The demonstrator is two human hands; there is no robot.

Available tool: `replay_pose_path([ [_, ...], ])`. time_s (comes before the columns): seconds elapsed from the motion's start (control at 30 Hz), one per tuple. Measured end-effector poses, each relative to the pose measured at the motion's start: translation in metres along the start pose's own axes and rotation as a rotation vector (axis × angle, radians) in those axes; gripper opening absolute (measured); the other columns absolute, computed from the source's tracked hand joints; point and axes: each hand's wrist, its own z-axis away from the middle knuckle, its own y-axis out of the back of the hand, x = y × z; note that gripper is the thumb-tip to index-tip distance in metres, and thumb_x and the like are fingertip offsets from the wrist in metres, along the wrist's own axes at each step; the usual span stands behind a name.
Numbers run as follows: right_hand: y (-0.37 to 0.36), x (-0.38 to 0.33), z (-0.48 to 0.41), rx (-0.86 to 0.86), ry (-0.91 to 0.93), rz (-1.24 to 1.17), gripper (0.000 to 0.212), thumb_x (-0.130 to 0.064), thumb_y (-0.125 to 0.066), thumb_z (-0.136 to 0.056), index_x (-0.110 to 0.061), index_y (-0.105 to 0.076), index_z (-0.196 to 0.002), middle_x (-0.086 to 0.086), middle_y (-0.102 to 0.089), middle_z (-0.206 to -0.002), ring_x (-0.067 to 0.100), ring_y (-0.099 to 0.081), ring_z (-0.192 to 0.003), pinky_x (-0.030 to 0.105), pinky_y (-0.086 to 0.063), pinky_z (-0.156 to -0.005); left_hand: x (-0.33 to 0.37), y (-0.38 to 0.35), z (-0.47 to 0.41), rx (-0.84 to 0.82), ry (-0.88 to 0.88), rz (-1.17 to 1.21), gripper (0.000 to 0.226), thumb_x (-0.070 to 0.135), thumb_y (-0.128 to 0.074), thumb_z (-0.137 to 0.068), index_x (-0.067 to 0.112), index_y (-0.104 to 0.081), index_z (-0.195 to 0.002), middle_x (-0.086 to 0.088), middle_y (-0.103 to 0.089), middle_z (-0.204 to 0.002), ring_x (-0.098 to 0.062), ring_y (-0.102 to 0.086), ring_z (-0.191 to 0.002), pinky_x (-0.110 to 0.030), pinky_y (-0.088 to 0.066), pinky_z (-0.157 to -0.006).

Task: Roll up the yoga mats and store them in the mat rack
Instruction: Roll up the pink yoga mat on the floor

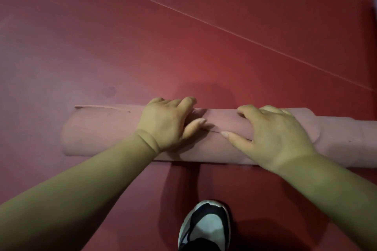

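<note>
A pink yoga mat [102,132] lies rolled up across the red floor, running from the left to past the right edge. Its right end [342,138] sticks out unevenly from the roll. The mat's loose edge [98,106] shows along the far upper left of the roll. My left hand [165,122] sits on top of the roll near its middle, with fingers curled over the far side and the thumb on top. My right hand [273,134] grips the roll just to the right, fingers bent over the top and thumb stretched toward the left hand.
Red floor [183,36] surrounds the mat, crossed by a thin diagonal seam [224,26]. My black-and-white shoe [204,226] stands just below the roll. A pale object [375,2] peeks in at the upper right edge. No mat rack is in view.
</note>
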Motion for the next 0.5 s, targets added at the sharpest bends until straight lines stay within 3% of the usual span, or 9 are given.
replay_pose_path([
  [0.07, 0.019, 0.005, -0.015, -0.099, -0.094, -0.196, 0.043, -0.063, -0.049, -0.090, -0.030, -0.068, -0.110, -0.005, -0.071, -0.090, 0.025, -0.064, -0.089, 0.034, -0.044, -0.074, 0.000, 0.000, 0.001, 0.033, -0.013, -0.013, 0.054, 0.056, -0.041, -0.098, 0.010, -0.070, -0.107, -0.006, -0.071, -0.076, -0.033, -0.066, -0.061, -0.037, -0.045, -0.059],
  [0.13, 0.023, 0.015, -0.036, -0.144, -0.173, -0.311, 0.038, -0.060, -0.050, -0.091, -0.033, -0.065, -0.113, -0.014, -0.068, -0.094, 0.019, -0.062, -0.096, 0.030, -0.041, -0.077, 0.001, -0.001, 0.002, 0.044, -0.003, -0.018, 0.051, 0.055, -0.042, -0.099, 0.012, -0.070, -0.102, -0.005, -0.068, -0.071, -0.033, -0.065, -0.060, -0.037, -0.043, -0.058],
  [0.23, 0.009, 0.019, -0.044, -0.351, -0.116, -0.095, 0.067, -0.076, -0.031, -0.085, -0.039, -0.046, -0.139, -0.007, -0.058, -0.139, 0.025, -0.051, -0.129, 0.041, -0.041, -0.104, 0.001, -0.002, -0.001, 0.048, 0.030, -0.022, 0.049, 0.054, -0.043, -0.100, 0.013, -0.069, -0.102, -0.005, -0.069, -0.072, -0.034, -0.065, -0.061, -0.038, -0.043, -0.058],
  [0.3, 0.001, 0.016, -0.032, -0.460, -0.065, 0.002, 0.081, -0.084, -0.024, -0.081, -0.042, -0.030, -0.150, -0.008, -0.046, -0.154, 0.024, -0.045, -0.138, 0.043, -0.036, -0.110, 0.002, -0.001, -0.002, 0.048, 0.057, -0.030, 0.047, 0.053, -0.044, -0.101, 0.013, -0.069, -0.102, -0.005, -0.069, -0.074, -0.034, -0.065, -0.062, -0.039, -0.044, -0.058],
  [0.4, 0.004, 0.014, -0.017, -0.499, 0.039, 0.040, 0.113, -0.096, -0.044, -0.062, -0.043, -0.010, -0.156, -0.008, -0.029, -0.163, 0.022, -0.033, -0.146, 0.046, -0.029, -0.116, 0.007, 0.000, 0.005, 0.036, 0.078, -0.039, 0.047, 0.054, -0.044, -0.100, 0.014, -0.069, -0.102, -0.006, -0.068, -0.080, -0.034, -0.064, -0.069, -0.041, -0.043, -0.060],
  [0.5, 0.003, 0.009, -0.008, -0.531, 0.064, 0.111, 0.134, -0.090, -0.064, -0.053, -0.041, 0.005, -0.157, -0.002, -0.019, -0.165, 0.025, -0.026, -0.148, 0.050, -0.025, -0.118, 0.014, 0.000, 0.014, 0.016, 0.098, -0.074, 0.050, 0.058, -0.044, -0.099, 0.015, -0.069, -0.103, -0.007, -0.064, -0.085, -0.035, -0.059, -0.075, -0.043, -0.040, -0.062],
])
